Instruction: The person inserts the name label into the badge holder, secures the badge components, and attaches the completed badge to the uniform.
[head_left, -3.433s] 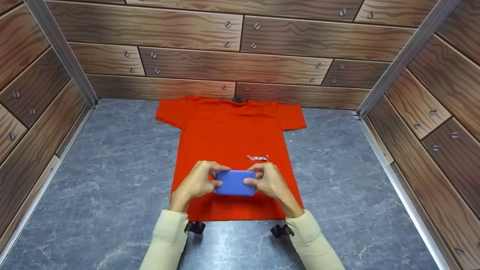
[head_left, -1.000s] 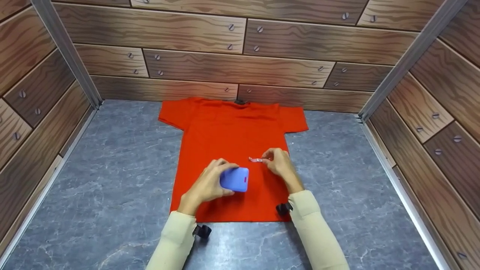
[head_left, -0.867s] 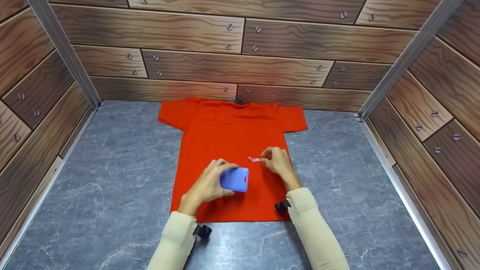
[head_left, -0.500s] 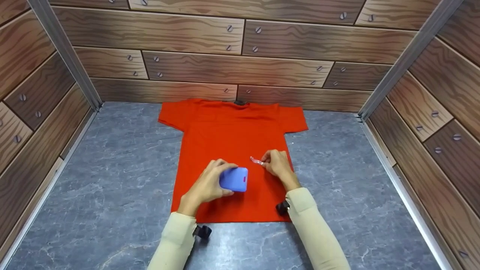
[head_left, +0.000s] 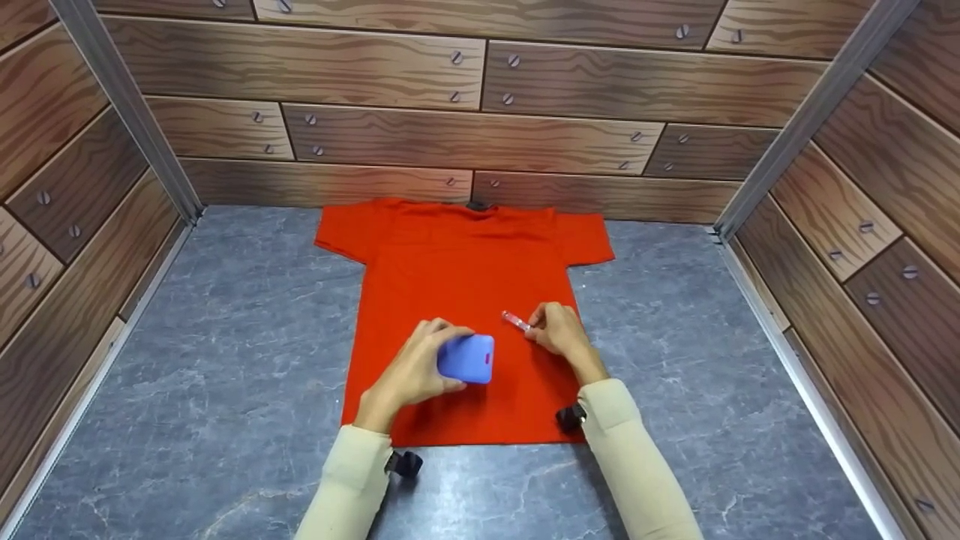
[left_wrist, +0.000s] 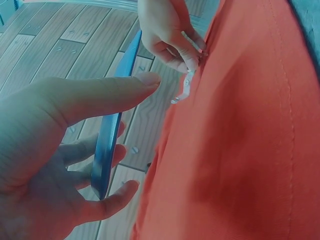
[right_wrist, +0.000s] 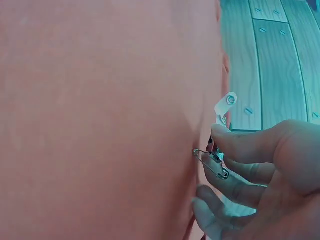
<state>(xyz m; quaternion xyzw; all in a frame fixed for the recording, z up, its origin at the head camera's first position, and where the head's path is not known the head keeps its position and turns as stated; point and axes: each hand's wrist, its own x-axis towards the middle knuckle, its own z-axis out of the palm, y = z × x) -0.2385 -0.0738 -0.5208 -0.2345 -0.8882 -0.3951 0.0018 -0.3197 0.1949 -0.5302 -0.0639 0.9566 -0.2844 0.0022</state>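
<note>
Watching remotely, I find the left hand (head_left: 415, 366) bent in a wide C, thumb and fingers gripping opposite edges of a flat, blue, round-cornered rectangular case (head_left: 469, 360). The case's free end points toward the right hand (head_left: 557, 330). Right hand: thumb and finger pinching a small clear strap clip (head_left: 516, 322) with metal fittings, strap end jutting past the fingertips, near the case. Wire safety pin (right_wrist: 210, 169) by those fingertips. Both items are over a red-orange, short-sleeved cloth T-shirt (head_left: 457, 277) laid flat on a grey marbled table (head_left: 225, 360). Whether the right fingers touch the cloth, I cannot tell.
</note>
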